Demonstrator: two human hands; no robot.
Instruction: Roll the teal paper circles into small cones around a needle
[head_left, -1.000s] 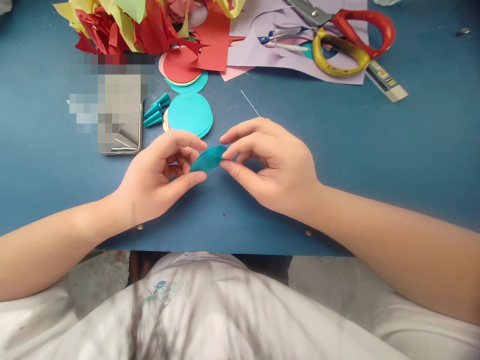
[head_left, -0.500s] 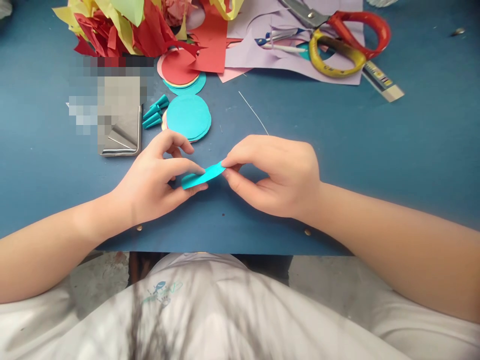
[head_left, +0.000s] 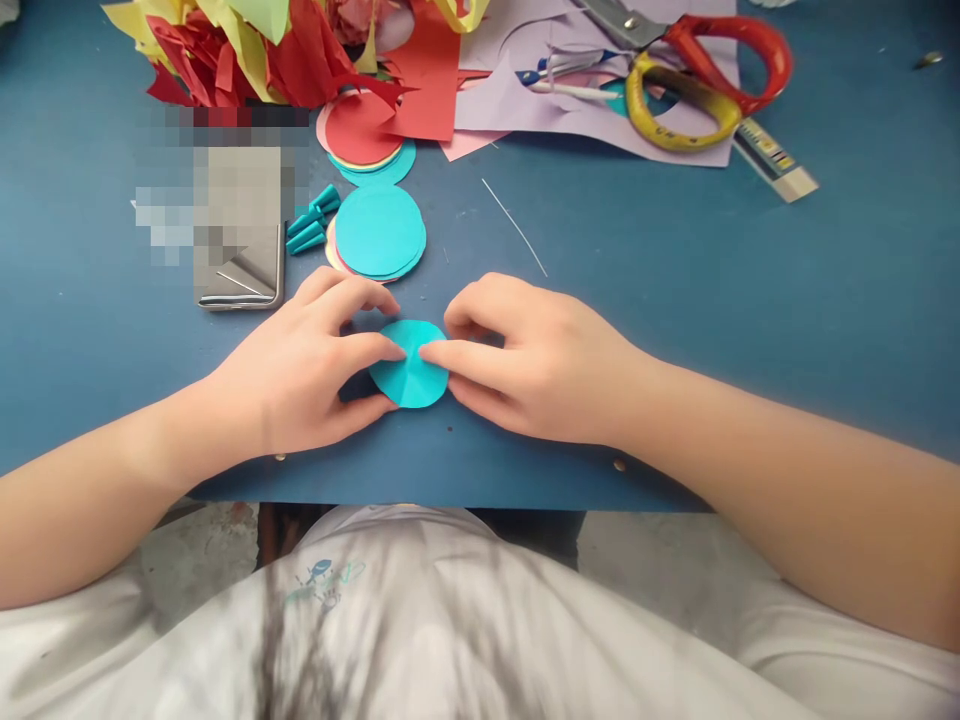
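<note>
A small teal paper circle (head_left: 411, 378) with a crease down its middle lies flat on the blue table (head_left: 750, 300) near the front edge. My left hand (head_left: 300, 370) holds its left side, forefinger on top and thumb at the lower rim. My right hand (head_left: 540, 360) presses its forefinger onto the circle's right half, the other fingers curled. Just behind my hands sits a stack of larger teal circles (head_left: 379, 230), with several small folded teal cones (head_left: 311, 222) to its left.
A phone (head_left: 244, 250) lies at the left. At the back are red and yellow paper scraps (head_left: 225, 45), a red circle stack (head_left: 360, 130), lilac paper (head_left: 525, 100), red and yellow scissors (head_left: 697, 70) and a ruler (head_left: 776, 165). A thin wire (head_left: 514, 225) lies mid-table.
The teal piece was held folded in the air between both hands; now it is opened out and pressed flat on the table, and both hands have come down and nearer to me.
</note>
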